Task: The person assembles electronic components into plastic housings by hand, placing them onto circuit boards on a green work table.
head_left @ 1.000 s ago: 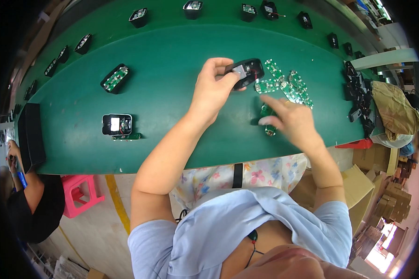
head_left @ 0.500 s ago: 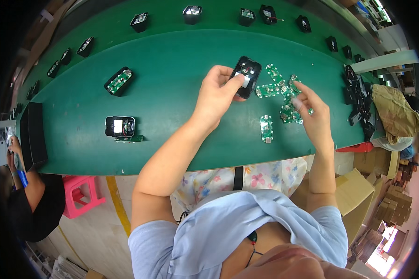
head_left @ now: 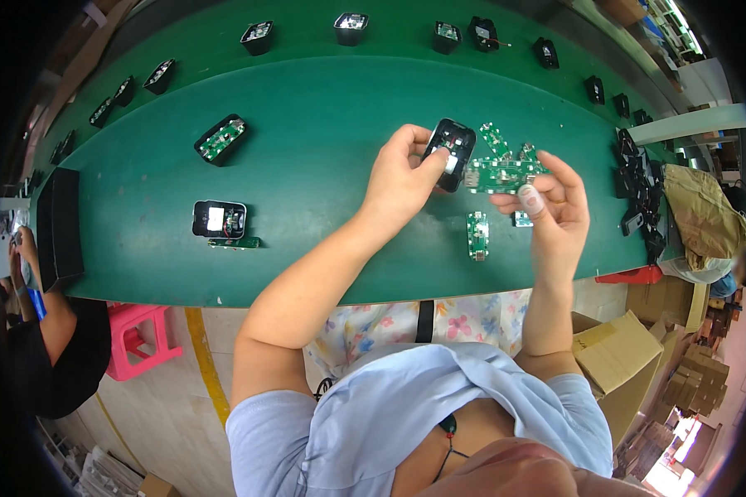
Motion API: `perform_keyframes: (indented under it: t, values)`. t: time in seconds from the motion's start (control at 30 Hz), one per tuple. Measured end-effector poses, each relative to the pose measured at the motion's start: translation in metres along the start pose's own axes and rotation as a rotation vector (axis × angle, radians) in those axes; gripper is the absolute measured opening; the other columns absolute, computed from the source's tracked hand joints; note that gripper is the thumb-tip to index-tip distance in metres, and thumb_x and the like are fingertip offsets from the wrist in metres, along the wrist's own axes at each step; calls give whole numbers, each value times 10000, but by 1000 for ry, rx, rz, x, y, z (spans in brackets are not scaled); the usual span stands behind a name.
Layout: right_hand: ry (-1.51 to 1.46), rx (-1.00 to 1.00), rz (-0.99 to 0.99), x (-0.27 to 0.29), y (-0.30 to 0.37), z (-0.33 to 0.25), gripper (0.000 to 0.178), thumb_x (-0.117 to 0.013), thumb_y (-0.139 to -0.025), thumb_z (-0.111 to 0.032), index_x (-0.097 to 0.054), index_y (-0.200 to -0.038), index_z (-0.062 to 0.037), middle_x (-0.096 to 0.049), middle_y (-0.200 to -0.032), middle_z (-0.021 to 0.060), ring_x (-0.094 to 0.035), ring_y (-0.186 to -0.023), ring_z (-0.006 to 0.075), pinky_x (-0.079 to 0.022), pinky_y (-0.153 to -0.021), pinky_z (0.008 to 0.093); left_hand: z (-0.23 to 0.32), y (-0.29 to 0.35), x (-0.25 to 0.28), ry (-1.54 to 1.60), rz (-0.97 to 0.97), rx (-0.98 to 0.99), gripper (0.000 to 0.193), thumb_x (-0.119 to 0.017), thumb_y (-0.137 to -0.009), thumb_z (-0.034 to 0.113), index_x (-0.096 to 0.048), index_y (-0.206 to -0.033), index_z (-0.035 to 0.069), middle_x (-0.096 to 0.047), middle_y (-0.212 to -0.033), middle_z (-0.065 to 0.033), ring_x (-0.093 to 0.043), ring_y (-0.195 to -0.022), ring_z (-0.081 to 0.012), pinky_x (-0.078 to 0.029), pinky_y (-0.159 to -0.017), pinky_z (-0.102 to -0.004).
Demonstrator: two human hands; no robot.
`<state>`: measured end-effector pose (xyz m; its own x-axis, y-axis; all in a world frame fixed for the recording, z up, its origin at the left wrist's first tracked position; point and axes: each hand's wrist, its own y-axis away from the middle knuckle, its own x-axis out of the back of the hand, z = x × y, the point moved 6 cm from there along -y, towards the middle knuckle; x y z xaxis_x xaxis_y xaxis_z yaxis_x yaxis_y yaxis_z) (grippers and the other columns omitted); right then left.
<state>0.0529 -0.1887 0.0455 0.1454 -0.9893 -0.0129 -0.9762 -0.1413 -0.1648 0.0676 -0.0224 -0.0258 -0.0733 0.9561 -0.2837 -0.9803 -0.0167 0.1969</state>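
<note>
My left hand (head_left: 405,172) is closed around a black plastic housing (head_left: 458,137), its open side facing up and the thumb inside it. Pinched between the thumb and fingers of my right hand (head_left: 560,195) is a green circuit board (head_left: 497,176), its near end just beside the housing. Behind and under this hand lie more green boards (head_left: 495,139), partly hidden. A single board (head_left: 477,236) lies apart, closer to the front edge. To the left on the bench are a housing with a board in it (head_left: 221,141) and another housing (head_left: 219,219) with a board (head_left: 234,243) beside it.
Along the far green strip stand several black housings (head_left: 351,29). Black parts are heaped at the right end (head_left: 633,190), by a brown cloth (head_left: 695,207). A black box (head_left: 58,224) stands at the left end. Another person's arm (head_left: 29,257) shows at far left, near a pink stool (head_left: 141,340).
My right hand has picked a circuit board from the pile and brought it up beside the housing. My left hand and the housing have shifted slightly right and nearer.
</note>
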Motion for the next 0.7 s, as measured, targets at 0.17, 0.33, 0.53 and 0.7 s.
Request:
perform_keyframes:
  t: [0.17,0.33,0.53,0.7]
  values:
    - [-91,117,36,-22,-2,4,315,-566,-836,27,-452,-1130,27,-609,-808,112,-647,-703,206,-528,-615,263,0,2,-1,53,-34,-30,153,-555,-862,69,-520,-997,5,-593,-890,-47,-562,-773,-92,-480,-649,-241]
    - [-146,123,59,-29,-6,14,324,-564,-843,22,-416,-1131,16,-601,-809,108,-640,-711,204,-524,-629,270,3,4,3,6,-12,-38,136,-553,-862,65,-518,-979,5,-593,-882,-40,-560,-779,-88,-472,-666,-238]
    - [-125,124,112,-29,-6,20,300,-561,-853,11,-408,-1111,13,-595,-817,107,-636,-714,200,-517,-637,274,3,4,4,-20,-16,-81,120,-549,-861,62,-520,-960,0,-584,-860,-31,-545,-781,-73,-447,-680,-218]
    - [-126,107,127,-31,-8,23,291,-565,-856,-3,-407,-1100,8,-595,-805,93,-633,-710,192,-510,-636,271,1,2,7,-85,31,-188,189,-571,-824,107,-519,-936,-36,-591,-784,-80,-581,-657,-101,-473,-572,-247]
